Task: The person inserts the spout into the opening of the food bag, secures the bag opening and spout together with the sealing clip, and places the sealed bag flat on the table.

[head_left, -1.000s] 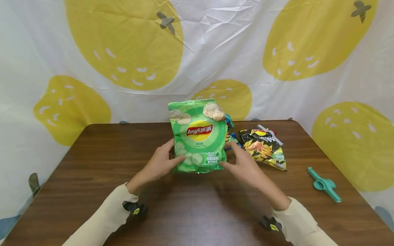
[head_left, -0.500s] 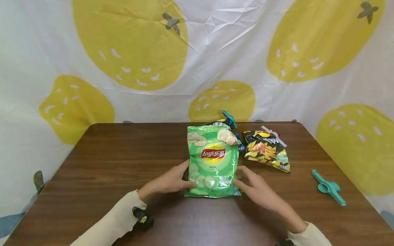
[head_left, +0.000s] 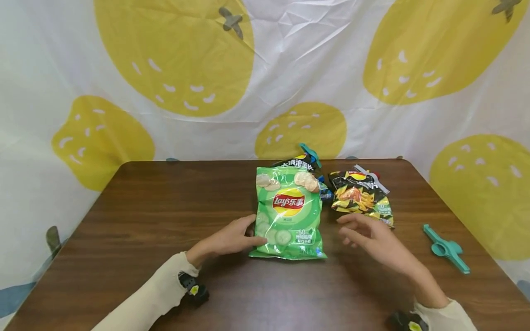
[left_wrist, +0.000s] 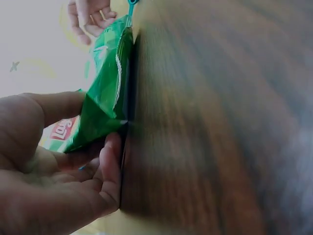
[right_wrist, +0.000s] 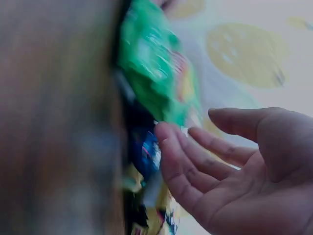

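Note:
A green Lay's chip bag [head_left: 290, 218] lies face up on the table in front of me. My left hand [head_left: 227, 236] grips its lower left side; in the left wrist view the thumb presses the bag [left_wrist: 100, 98] from above and the fingers curl at its lower edge. To the right of the bag, my right hand [head_left: 374, 236] hovers apart from it with nothing held. Its fingers are relaxed in the right wrist view, where the bag is blurred beyond the fingertips [right_wrist: 164, 129].
Behind the green bag, partly hidden, are dark blue chip packaging [head_left: 325, 192] and a teal clip [head_left: 310, 155]. A black Lay's bag [head_left: 354, 195] with a white clip [head_left: 372, 178] lies right of it. Another teal clip [head_left: 447, 248] lies on the brown table [head_left: 165, 197] at far right.
The green bag has come down from upright in both hands to lying on the table. The right hand has let go and moved right; the left still holds on.

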`<state>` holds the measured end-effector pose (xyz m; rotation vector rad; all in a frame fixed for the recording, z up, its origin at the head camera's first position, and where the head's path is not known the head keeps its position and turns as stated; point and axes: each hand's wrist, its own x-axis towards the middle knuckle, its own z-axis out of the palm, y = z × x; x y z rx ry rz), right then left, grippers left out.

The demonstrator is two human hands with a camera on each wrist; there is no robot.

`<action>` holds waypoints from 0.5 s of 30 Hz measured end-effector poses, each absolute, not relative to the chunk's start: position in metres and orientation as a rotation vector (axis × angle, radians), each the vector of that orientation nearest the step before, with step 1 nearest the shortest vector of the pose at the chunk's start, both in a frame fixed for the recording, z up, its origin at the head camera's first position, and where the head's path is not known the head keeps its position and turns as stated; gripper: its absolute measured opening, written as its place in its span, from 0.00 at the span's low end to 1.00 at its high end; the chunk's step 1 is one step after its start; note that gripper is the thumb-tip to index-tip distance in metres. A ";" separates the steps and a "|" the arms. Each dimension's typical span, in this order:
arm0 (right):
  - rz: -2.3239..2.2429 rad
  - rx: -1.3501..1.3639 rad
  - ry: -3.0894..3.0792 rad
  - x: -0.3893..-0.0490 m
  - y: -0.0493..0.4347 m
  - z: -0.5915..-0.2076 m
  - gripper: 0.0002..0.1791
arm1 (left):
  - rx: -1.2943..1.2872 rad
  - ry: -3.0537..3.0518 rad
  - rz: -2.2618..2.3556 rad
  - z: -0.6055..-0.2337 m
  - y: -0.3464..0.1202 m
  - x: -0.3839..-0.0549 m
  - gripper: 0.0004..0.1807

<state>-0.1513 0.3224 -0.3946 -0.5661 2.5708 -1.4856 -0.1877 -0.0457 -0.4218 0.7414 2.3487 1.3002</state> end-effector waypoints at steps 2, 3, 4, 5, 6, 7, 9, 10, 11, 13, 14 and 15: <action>-1.612 -0.534 2.500 -0.157 0.346 -0.389 0.19 | 0.743 2.395 1.296 -0.422 -0.045 -0.188 0.20; -1.679 -0.510 2.474 -0.160 0.360 -0.387 0.18 | 0.748 2.429 1.289 -0.422 -0.044 -0.188 0.18; -1.738 -0.474 2.470 -0.162 0.375 -0.387 0.17 | 0.755 2.466 1.278 -0.423 -0.043 -0.188 0.16; -1.762 -0.431 2.519 -0.164 0.389 -0.386 0.16 | 0.756 2.502 1.267 -0.423 -0.042 -0.187 0.16; -1.763 -0.384 2.608 -0.164 0.404 -0.388 0.14 | 0.759 2.541 1.251 -0.424 -0.041 -0.187 0.15; -1.714 -0.330 2.740 -0.164 0.418 -0.390 0.13 | 0.760 2.574 1.236 -0.425 -0.040 -0.186 0.15; -1.519 -0.163 3.008 -0.160 0.445 -0.394 0.13 | 0.749 2.634 1.209 -0.427 -0.038 -0.185 0.16; -1.387 -0.071 3.116 -0.158 0.456 -0.395 0.15 | 0.736 2.654 1.205 -0.428 -0.037 -0.184 0.16; -1.259 0.014 3.182 -0.156 0.467 -0.396 0.19 | 0.723 2.669 1.206 -0.428 -0.036 -0.184 0.16; -1.081 0.129 3.185 -0.152 0.485 -0.398 0.29 | 0.700 2.689 1.214 -0.430 -0.035 -0.183 0.16; -1.034 0.157 3.139 -0.150 0.492 -0.398 0.34 | 0.694 2.697 1.221 -0.431 -0.034 -0.182 0.16; -0.988 0.174 3.086 -0.148 0.497 -0.398 0.39 | 0.687 2.704 1.224 -0.432 -0.034 -0.182 0.16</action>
